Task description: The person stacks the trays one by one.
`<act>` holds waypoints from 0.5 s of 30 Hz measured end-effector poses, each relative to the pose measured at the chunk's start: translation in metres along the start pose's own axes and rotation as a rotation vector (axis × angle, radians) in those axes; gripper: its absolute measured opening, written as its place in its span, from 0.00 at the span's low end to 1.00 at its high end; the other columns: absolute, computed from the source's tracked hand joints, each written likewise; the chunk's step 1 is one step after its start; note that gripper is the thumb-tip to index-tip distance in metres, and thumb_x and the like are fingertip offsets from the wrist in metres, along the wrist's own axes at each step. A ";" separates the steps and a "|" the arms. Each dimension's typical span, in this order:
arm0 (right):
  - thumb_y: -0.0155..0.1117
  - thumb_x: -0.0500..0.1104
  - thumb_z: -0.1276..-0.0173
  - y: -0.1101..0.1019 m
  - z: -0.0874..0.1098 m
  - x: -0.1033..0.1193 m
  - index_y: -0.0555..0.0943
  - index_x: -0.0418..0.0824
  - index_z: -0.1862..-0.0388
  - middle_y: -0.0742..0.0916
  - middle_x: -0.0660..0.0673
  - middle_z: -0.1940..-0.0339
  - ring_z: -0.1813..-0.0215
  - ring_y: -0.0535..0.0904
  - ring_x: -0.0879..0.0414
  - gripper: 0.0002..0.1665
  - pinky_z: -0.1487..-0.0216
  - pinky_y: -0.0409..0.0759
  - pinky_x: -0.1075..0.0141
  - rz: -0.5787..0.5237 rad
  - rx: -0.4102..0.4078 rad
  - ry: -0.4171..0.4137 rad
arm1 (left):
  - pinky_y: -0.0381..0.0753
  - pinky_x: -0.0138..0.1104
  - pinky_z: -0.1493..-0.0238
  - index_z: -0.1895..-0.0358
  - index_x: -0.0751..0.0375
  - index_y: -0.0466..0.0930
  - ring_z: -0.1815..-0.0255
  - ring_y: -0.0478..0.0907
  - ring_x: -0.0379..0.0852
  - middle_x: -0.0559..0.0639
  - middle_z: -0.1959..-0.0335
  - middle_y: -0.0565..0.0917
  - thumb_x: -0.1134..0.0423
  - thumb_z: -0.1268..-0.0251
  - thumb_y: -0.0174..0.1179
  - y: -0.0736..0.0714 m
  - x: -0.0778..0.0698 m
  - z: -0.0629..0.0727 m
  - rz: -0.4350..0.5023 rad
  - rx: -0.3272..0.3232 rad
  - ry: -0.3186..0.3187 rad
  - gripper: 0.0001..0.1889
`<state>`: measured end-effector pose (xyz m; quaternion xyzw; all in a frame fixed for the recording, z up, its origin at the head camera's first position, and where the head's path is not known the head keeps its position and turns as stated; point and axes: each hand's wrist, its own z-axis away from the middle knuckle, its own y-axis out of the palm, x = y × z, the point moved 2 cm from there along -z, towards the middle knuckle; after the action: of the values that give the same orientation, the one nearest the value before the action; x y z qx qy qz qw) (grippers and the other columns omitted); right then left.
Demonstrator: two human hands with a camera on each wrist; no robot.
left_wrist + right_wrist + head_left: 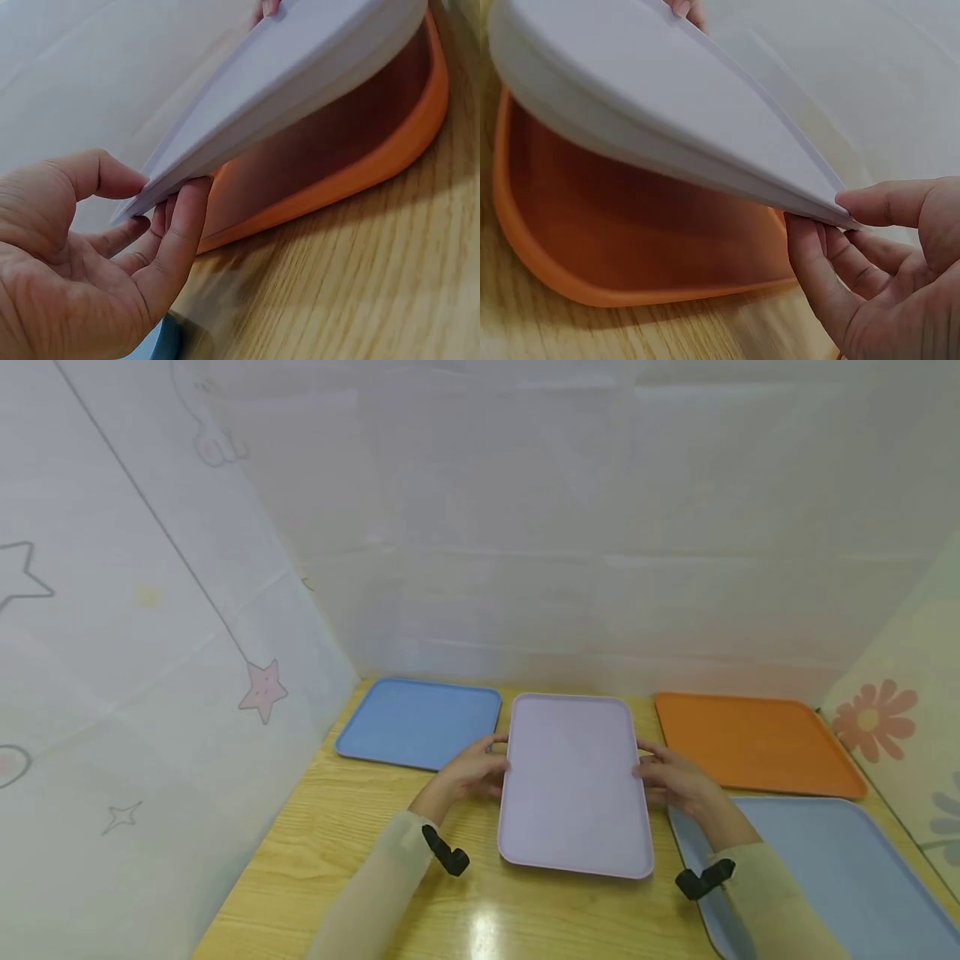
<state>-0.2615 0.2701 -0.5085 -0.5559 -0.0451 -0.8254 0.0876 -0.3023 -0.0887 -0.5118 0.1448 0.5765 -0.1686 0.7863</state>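
Observation:
A lilac rectangular tray [576, 785] is held by both hands at its long sides, raised at a tilt. My left hand [474, 768] pinches its left rim, thumb on top and fingers underneath, as the left wrist view shows. On the opposite rim, my right hand [675, 778] pinches the same way. Beneath the lilac tray an orange tray [360, 176] lies on the wooden table, its curved wall also visible in the right wrist view; the head view hides it behind the lilac tray.
A blue tray [427, 722] lies at the back left, near the left hand. Another orange tray [757, 743] sits at the back right, with a grey-blue tray [825, 868] in front of it under the right forearm. Pale sheets [525, 527] hang behind and beside the table [300, 868].

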 end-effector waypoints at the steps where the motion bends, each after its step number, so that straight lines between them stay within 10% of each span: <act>1: 0.65 0.39 0.28 -0.001 -0.001 0.000 0.51 0.41 0.17 0.76 0.38 0.40 0.50 0.81 0.51 0.48 0.47 0.86 0.57 0.008 -0.003 0.002 | 0.87 0.44 0.65 0.24 0.58 0.60 0.61 0.81 0.49 0.58 0.57 0.81 0.71 0.39 0.59 0.000 0.000 -0.002 -0.001 -0.002 -0.003 0.38; 15: 0.65 0.36 0.29 -0.004 -0.009 0.000 0.51 0.38 0.17 0.77 0.33 0.37 0.49 0.82 0.49 0.48 0.48 0.85 0.55 0.024 -0.040 0.039 | 0.87 0.46 0.65 0.26 0.57 0.63 0.62 0.84 0.51 0.59 0.56 0.84 0.70 0.38 0.60 0.002 0.001 -0.019 -0.049 -0.017 -0.034 0.35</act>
<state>-0.2708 0.2729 -0.5119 -0.5419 -0.0201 -0.8357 0.0871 -0.3178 -0.0788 -0.5180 0.1211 0.5680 -0.1852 0.7927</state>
